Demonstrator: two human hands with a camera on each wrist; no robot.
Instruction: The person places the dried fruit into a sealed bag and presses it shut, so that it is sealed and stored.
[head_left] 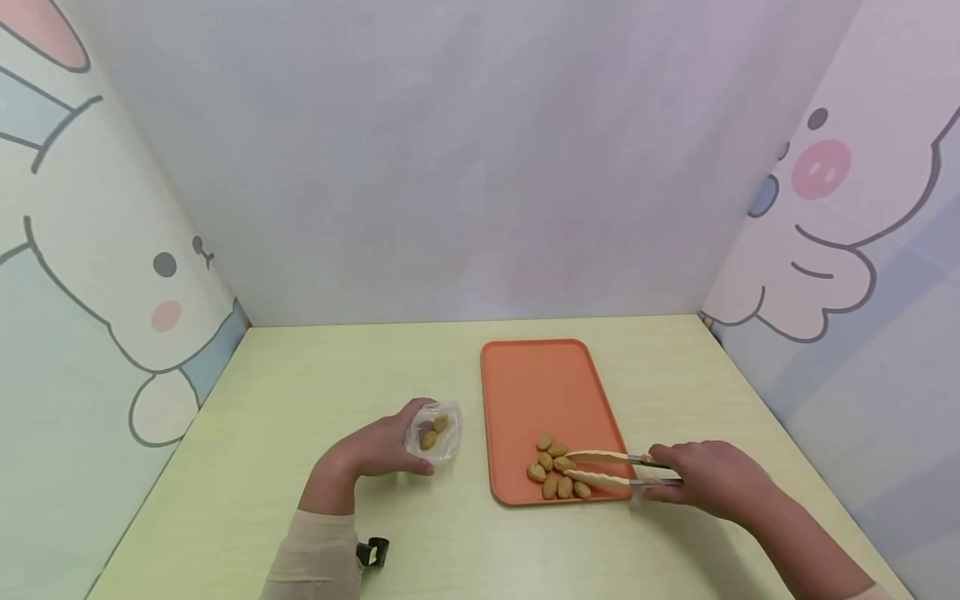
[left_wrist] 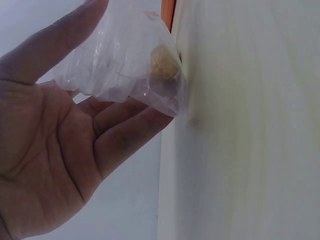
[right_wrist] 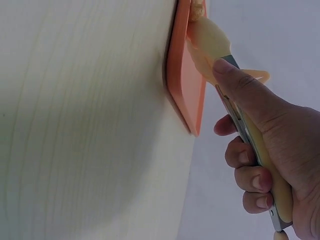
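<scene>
My left hand (head_left: pixel 386 442) holds a clear plastic bag (head_left: pixel 453 446), thumb on one side and fingers on the other. Inside the bag lie two small brown oval pieces, nut-like (head_left: pixel 429 439); the left wrist view shows one piece (left_wrist: pixel 164 62) through the plastic. In my right hand (head_left: pixel 712 477) are tongs (head_left: pixel 600 480) with cream tips and metal arms, their handle (right_wrist: pixel 265 150) wrapped by fingers and thumb. The tong tips stand at either side of one brown piece (head_left: pixel 564 463) on the orange tray (head_left: pixel 536 383); whether they squeeze it, I cannot tell.
Several more brown pieces (head_left: pixel 550 486) cluster at the tray's near end. The tray lies on a pale wood-grain table (head_left: pixel 360 367), right of the bag. A grey wall (head_left: pixel 480 167) stands behind, with cartoon-printed panels at both sides. A black strap piece (head_left: pixel 372 551) sits by the left sleeve.
</scene>
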